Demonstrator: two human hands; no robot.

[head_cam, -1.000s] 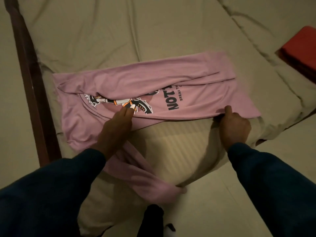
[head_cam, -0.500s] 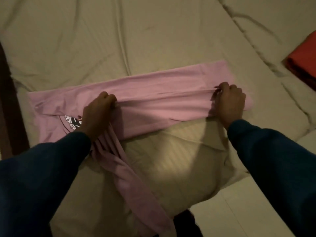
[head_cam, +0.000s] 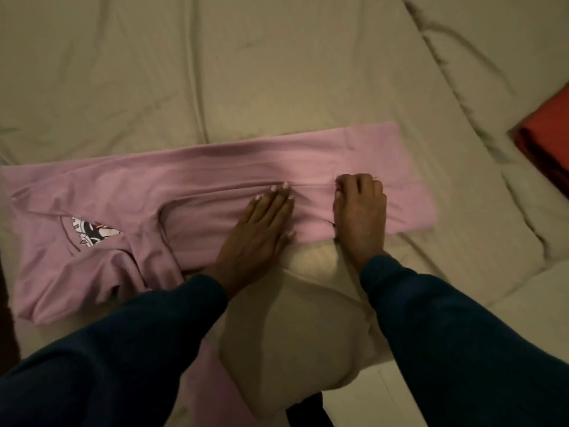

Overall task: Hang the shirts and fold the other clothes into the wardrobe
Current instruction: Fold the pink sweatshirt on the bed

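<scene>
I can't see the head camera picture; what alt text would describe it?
Two hands press on a pink garment folded lengthwise on a beige bed: the left hand lies flat, the right hand has curled fingers on the fold. Something red lies at the right edge.

One head-worn view looks steeply down, close over the bed (head_cam: 277, 72) from its near edge

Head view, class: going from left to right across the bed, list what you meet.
Printed graphic on the pink shirt → left hand → right hand → red cloth.
</scene>
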